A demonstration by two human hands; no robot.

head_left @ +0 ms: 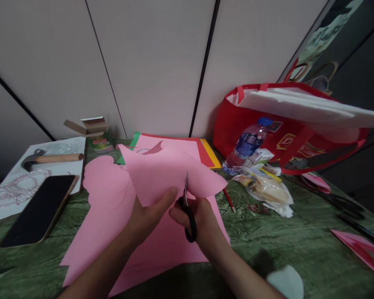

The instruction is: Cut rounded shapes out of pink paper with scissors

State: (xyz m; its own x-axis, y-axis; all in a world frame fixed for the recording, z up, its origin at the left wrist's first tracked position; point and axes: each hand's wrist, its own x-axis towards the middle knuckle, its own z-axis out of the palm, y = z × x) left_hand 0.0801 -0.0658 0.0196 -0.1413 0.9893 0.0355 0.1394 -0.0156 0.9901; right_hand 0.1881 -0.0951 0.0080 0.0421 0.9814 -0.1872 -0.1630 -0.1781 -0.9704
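My left hand pinches the lower edge of a pink paper sheet, thumb on the near face and fingers hidden behind it. The sheet is raised and curved above the table. In my right hand are black-handled scissors, my fingers in the loops. Their blades point away from me and meet the sheet at a cut right of my left thumb. More pink paper lies flat below both hands, and a pink piece with a wavy outline rests at the left.
Left: a phone, a hammer, a bead string and a small box. Right: a water bottle, a red bag, a red pencil, plastic-wrapped food and another pair of scissors.
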